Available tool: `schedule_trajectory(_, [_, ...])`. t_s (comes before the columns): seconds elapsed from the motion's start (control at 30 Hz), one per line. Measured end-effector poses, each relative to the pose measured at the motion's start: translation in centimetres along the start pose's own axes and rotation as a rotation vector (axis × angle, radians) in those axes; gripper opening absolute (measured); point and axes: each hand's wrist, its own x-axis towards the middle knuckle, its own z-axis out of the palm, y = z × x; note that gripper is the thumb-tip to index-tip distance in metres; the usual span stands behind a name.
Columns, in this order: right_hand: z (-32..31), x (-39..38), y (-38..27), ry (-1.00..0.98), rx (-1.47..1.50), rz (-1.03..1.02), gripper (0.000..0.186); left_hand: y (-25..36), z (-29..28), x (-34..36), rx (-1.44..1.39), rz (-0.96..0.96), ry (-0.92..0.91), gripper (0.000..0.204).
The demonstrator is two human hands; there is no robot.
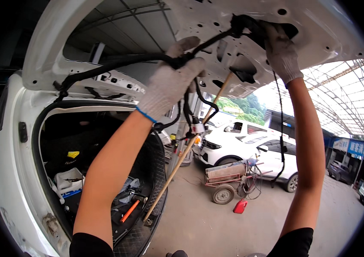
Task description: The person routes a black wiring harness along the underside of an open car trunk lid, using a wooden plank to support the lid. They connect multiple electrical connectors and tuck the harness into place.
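Overhead is the raised white tailgate (pixel 314 25) of a car, its bare inner panel full of holes. A black wiring harness (pixel 117 63) runs from the tailgate's hinge side across to an opening in that panel. My left hand (pixel 171 79), in a whitish knit glove, is closed around the harness near its middle. Several branches with connectors (pixel 197 127) dangle below it. My right hand (pixel 281 51), gloved alike, reaches up to the panel opening where the harness goes in. Its fingers are partly hidden there. A thin black cable (pixel 281 128) hangs beneath that hand.
A wooden pole (pixel 186 150) stands slanted from the trunk edge up to the tailgate. In the trunk lie an orange-handled tool (pixel 130 210) and a white bin (pixel 68 182). Beyond are a wheeled tank cart (pixel 227 173), a red jug (pixel 240 206) and white cars (pixel 272 154).
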Motion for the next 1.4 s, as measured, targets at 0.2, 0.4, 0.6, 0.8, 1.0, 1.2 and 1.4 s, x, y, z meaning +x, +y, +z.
schedule_trajectory(0.2, [2.8, 2.9, -0.8, -0.458, -0.267, 0.105, 0.035, 0.8, 0.0, 0.7, 0.008, -0.014, -0.033, 0.054])
schedule_trajectory(0.4, [4.2, 3.5, -1.2, -0.150, -0.428, 0.084, 0.028, 1.7, -0.2, 2.9, 0.130, 0.016, -0.066, 0.045])
schedule_trajectory(0.6, [5.3, 5.2, -0.5, -0.305, -0.348, 0.117, 0.028, 0.8, 2.2, 5.3, 0.219, -0.003, -0.126, 0.028])
schedule_trajectory(0.8, [6.1, 4.8, -0.5, -0.441, -0.293, 0.139, 0.027, 0.1, 6.2, 7.9, 0.131, 0.046, -0.161, 0.026])
schedule_trajectory(1.0, [3.7, 2.4, -0.6, -0.451, -0.363, 0.133, 0.027, -1.3, 7.3, 10.2, 0.324, 0.307, -0.186, 0.031])
schedule_trajectory(1.2, [-3.2, -7.9, 0.9, 0.096, 0.017, 0.073, 0.030, -1.1, 6.6, 11.1, 0.407, 0.118, -0.151, 0.027])
schedule_trajectory(1.4, [0.2, -13.8, -2.6, -0.256, 0.117, 0.106, 0.068, -0.2, 5.4, 10.9, 0.359, 0.107, -0.224, 0.040])
